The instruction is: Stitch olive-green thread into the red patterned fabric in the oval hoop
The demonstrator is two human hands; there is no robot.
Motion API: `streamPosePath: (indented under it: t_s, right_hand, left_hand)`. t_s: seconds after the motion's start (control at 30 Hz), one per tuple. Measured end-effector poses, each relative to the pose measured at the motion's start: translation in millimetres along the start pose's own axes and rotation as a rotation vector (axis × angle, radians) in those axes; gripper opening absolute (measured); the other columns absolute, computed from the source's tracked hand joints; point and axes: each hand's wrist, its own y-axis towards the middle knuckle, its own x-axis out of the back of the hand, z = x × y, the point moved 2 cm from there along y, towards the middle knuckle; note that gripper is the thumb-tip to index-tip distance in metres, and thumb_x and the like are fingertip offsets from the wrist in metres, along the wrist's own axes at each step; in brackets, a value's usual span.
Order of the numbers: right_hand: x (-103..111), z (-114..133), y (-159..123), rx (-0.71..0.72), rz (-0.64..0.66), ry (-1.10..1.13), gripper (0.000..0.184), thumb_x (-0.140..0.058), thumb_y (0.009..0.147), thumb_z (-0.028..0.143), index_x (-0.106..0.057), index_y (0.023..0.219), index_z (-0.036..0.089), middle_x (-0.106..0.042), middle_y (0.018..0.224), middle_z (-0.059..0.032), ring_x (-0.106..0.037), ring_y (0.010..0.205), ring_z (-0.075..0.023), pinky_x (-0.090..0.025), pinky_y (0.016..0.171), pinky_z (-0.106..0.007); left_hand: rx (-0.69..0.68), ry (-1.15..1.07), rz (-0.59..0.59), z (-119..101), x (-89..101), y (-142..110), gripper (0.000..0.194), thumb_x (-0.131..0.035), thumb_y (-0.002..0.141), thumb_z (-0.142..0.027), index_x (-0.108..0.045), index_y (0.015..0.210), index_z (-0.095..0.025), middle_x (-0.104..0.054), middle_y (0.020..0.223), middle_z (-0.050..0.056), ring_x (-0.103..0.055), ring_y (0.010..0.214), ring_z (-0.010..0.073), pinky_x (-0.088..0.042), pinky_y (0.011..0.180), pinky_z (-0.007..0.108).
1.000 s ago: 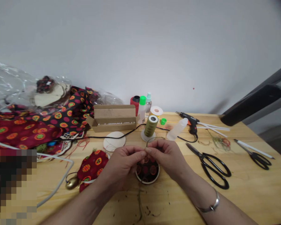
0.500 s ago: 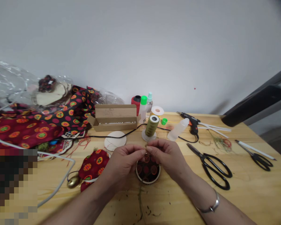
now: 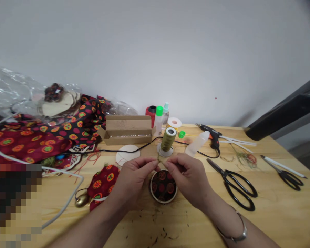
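Note:
My left hand (image 3: pixel 136 177) and my right hand (image 3: pixel 189 179) meet at the middle of the table, thumbs and forefingers pinched. Between them runs a thin olive-green thread (image 3: pixel 158 159), gripped by both hands, with a small loop standing up from the fingertips. Just below the fingers is a round piece covered in dark patterned fabric (image 3: pixel 163 186), with a pale rim. Behind the hands stands a cone of olive thread (image 3: pixel 168 140). A maroon patterned fabric piece (image 3: pixel 103 182) and a brass bell (image 3: pixel 82 199) lie beside my left forearm.
Black-handled scissors (image 3: pixel 232 182) lie right of my right hand, with smaller scissors (image 3: pixel 284 172) farther out. A glue gun (image 3: pixel 213 136), a translucent bottle (image 3: pixel 197 143) and a cardboard box (image 3: pixel 129 137) are at the back. Patterned cloth (image 3: pixel 38 141) and a white cable (image 3: pixel 79 179) occupy the left.
My fingertips have drawn slightly apart, and a thread loop now shows above them. The thread end that trailed in front of the round piece no longer hangs there.

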Motion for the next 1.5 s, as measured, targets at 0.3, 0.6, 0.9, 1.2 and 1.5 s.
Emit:
streamPosePath:
  t_s: [0.3,0.6,0.9,1.2,1.5]
  right_hand:
    - [-19,16,-23,0.632,0.181,-0.448,0.020,-0.042,0.084,0.017,-0.054,0.068,0.016,-0.055,0.062,-0.0027,-0.047,0.057,-0.0145,-0.029,0.050,-0.029]
    - [-33,37,-50,1.038,0.402,-0.448,0.017,-0.045,0.080,0.013,-0.056,0.069,0.018,-0.052,0.062,-0.0007,-0.043,0.054,-0.0132,-0.034,0.048,-0.029]
    - [-12,24,-27,0.675,-0.043,0.064,0.008,-0.048,0.079,0.013,-0.056,0.078,0.015,-0.058,0.084,-0.0039,-0.053,0.082,-0.0146,-0.042,0.080,-0.030]
    - [-27,-14,-1,-0.361,0.050,0.732,0.020,-0.046,0.084,0.033,-0.057,0.084,0.016,-0.057,0.076,-0.0030,-0.054,0.072,-0.0142,-0.043,0.064,-0.027]
    - [-24,-6,-2,-0.422,0.175,0.775,0.024,-0.048,0.082,0.036,-0.059,0.083,0.015,-0.046,0.047,0.0054,-0.040,0.038,-0.0064,-0.031,0.038,-0.018]
  left_hand:
    - [0.100,-0.218,0.097,6,2.8,6,0.017,-0.064,0.069,-0.028,-0.064,0.064,-0.012,-0.046,0.041,-0.007,-0.027,0.033,0.0014,-0.019,0.034,0.014]
    - [0.157,-0.373,0.108,8,2.0,7,0.012,-0.065,0.067,-0.019,-0.056,0.061,-0.014,-0.043,0.043,-0.009,-0.026,0.034,0.0007,-0.017,0.033,0.014]
    - [0.161,-0.377,0.120,8,-1.5,6,0.013,-0.067,0.066,-0.019,-0.056,0.061,-0.014,-0.040,0.040,-0.009,-0.028,0.035,0.0011,-0.019,0.034,0.013]
    - [0.114,-0.267,0.146,10,-3.0,3,0.010,-0.068,0.066,-0.023,-0.064,0.068,-0.015,-0.045,0.043,-0.008,-0.035,0.037,0.0011,-0.025,0.037,0.012]
    - [0.098,-0.240,0.153,8,-3.9,3,0.011,-0.070,0.065,-0.025,-0.067,0.070,-0.016,-0.050,0.044,-0.006,-0.041,0.040,0.0021,-0.030,0.040,0.012]
